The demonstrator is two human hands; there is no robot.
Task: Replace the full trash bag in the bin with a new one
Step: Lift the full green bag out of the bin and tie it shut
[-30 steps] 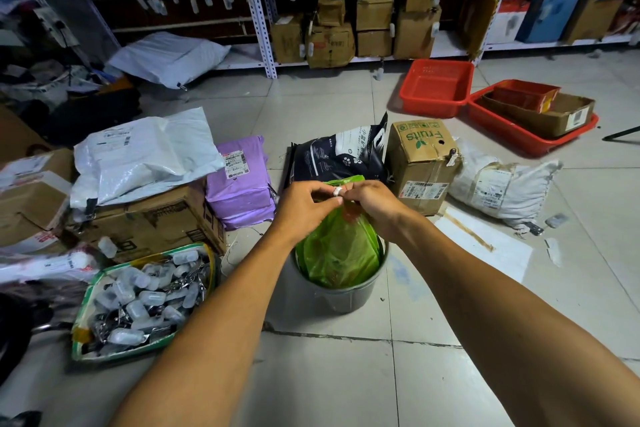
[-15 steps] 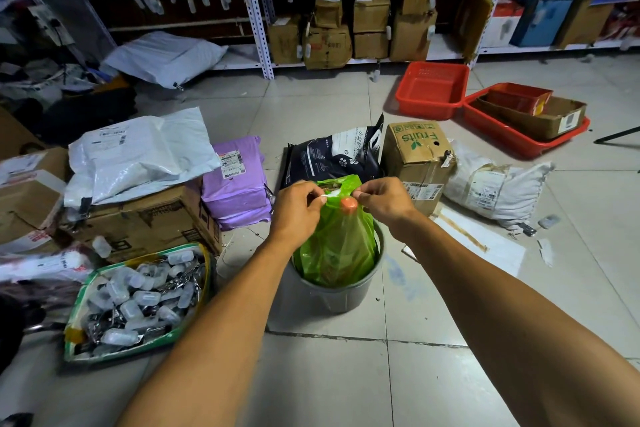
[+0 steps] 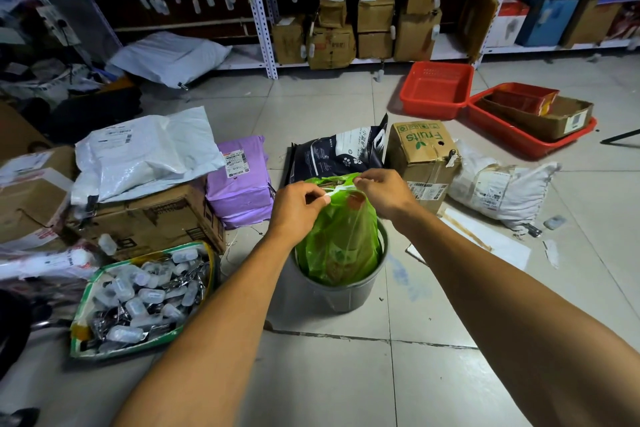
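A full green trash bag [image 3: 341, 239] stands in a round grey bin [image 3: 346, 291] on the tiled floor, its gathered top rising well above the rim. A white drawstring [image 3: 341, 189] runs across the bag's mouth. My left hand [image 3: 298, 206] pinches the string's left end between thumb and fingers. My right hand [image 3: 379, 192] pinches its right end at the top edge of the bag. The string is stretched taut between both hands. An orange item shows through the plastic just below it.
Close behind the bin stand a dark pet-food bag [image 3: 337, 154] and a "Fruits" carton [image 3: 420, 159]. Purple parcels [image 3: 239, 180], cartons and a green-rimmed tray of clips [image 3: 138, 298] crowd the left. A white sack [image 3: 498, 189] and red baskets [image 3: 436, 88] lie to the right.
My hands were together at the bag's top, and they have moved apart sideways, drawing the white string out between them. The bag's mouth has gathered tighter.
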